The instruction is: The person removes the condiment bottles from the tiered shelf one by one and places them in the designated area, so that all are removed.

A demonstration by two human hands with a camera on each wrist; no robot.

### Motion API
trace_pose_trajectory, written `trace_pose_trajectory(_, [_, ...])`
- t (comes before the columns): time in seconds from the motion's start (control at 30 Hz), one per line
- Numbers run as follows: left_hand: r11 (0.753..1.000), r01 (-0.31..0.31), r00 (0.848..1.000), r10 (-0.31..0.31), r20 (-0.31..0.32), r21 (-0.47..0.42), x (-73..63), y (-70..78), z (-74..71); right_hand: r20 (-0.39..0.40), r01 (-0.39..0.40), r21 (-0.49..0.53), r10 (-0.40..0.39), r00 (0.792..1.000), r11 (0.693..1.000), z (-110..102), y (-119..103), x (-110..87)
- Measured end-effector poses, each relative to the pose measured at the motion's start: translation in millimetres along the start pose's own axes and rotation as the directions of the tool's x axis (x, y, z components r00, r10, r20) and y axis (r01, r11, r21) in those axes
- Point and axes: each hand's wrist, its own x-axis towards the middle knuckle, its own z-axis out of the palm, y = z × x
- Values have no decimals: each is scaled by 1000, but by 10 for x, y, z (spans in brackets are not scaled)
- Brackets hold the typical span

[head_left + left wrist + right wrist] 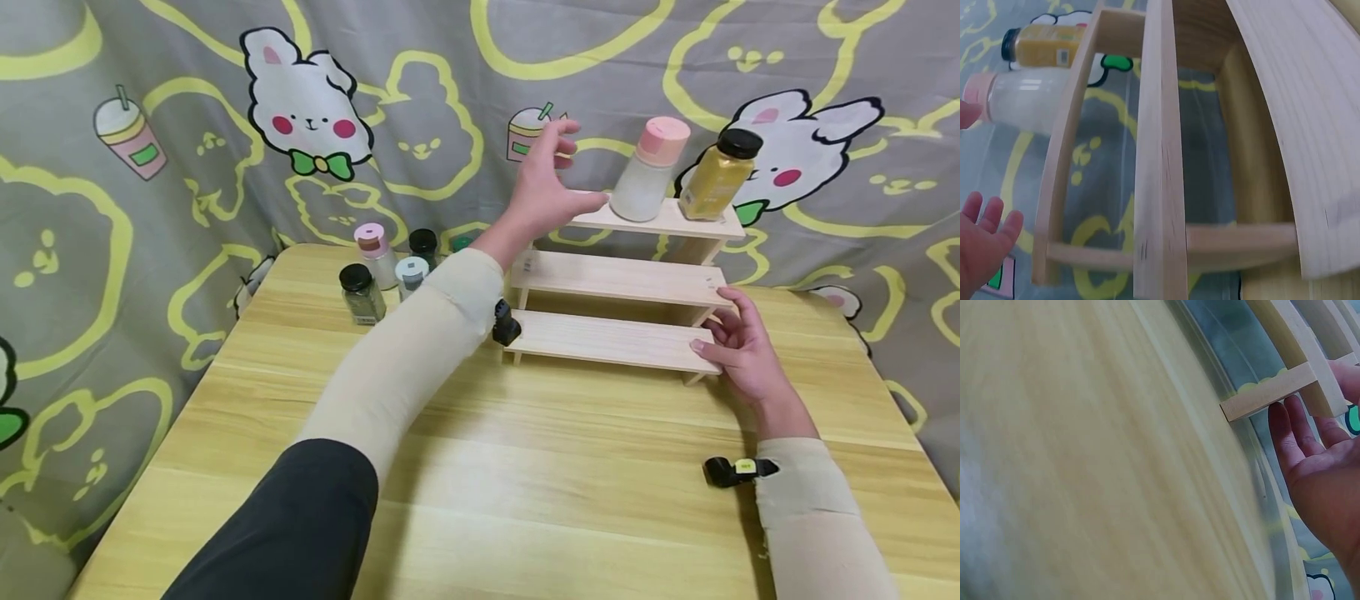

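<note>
A three-tier wooden display rack [611, 337] stands on the table. On its top tier sit a clear shaker bottle [639, 190] of white contents with a pink cap and a black-capped bottle [708, 187] of yellow contents. My left hand [543, 187] hovers over the left end of the top tier, fingers spread and holding nothing, its thumb pointing close to the pink-capped bottle. With my right hand [746, 354] I grip the rack's right end, thumb on the lowest tier. In the right wrist view, fingers [1294, 434] of that hand reach the rack's end support.
Left of the rack, several small jars stand together: a black-capped jar [362, 296], a pink-capped one [377, 250], a white-capped one [412, 275] and a dark-lidded one [424, 244]. My left forearm partly covers this group. A patterned curtain [420, 108] hangs behind the table [525, 500].
</note>
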Motion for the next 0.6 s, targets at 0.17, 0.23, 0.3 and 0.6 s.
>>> trace_pose_trajectory(0.17, [1000,-2,1000,2,22,10,76,39,164,-2,-3,20,3,1000,1000,-13,-6,3])
trace_pose_trajectory(0.23, [1000,-1,999,1,36,10,114,60,223,-4,-3,23,3,1000,1000,-15,-10,13])
trace_pose_trajectory(0.3, [1000,12,999,-13,51,25,144,77,284,-2,-3,26,3,1000,1000,-15,-10,15])
trace_pose_trajectory(0.6, [996,26,996,-33,82,88,219,100,525,0,-1,-6,1,1000,1000,-13,-4,-10])
